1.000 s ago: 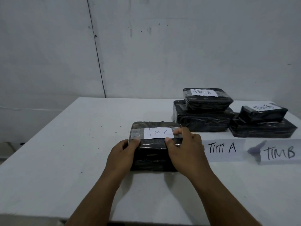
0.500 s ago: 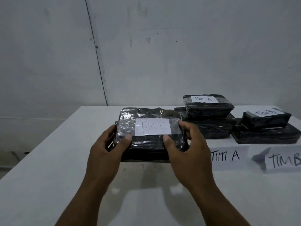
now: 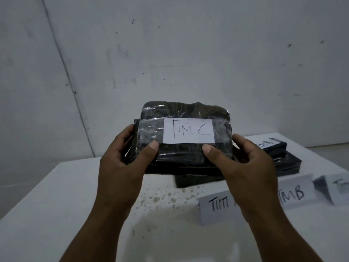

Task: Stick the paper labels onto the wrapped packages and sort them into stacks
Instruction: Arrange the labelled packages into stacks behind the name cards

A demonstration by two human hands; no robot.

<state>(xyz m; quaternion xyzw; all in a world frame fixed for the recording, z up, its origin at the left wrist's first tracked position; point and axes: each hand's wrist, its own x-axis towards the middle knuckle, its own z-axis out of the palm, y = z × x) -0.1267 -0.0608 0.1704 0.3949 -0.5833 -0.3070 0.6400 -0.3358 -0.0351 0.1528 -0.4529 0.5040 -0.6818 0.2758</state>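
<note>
A black wrapped package [image 3: 181, 156] is held up off the white table [image 3: 56, 201], tilted toward me. A white paper label reading "TIM C" [image 3: 188, 133] is taped across its top. My left hand [image 3: 124, 163] grips its left end, thumb on the front. My right hand [image 3: 243, 165] grips its right end the same way. Behind the held package, a stack of black packages [image 3: 196, 181] is mostly hidden. Another black stack [image 3: 283, 163] with a partly visible label lies at the right.
Paper signs lie on the table at the right: "TIM" [image 3: 217, 207] partly covered by my right arm, "TIM B" [image 3: 294, 193], and a third sign [image 3: 340, 188] cut off by the frame edge. A grey wall [image 3: 170, 53] stands behind the table.
Both hands have lifted the "TIM C" package off the table and raised it toward me. The view has shifted, so the stacks now sit behind and right of it.
</note>
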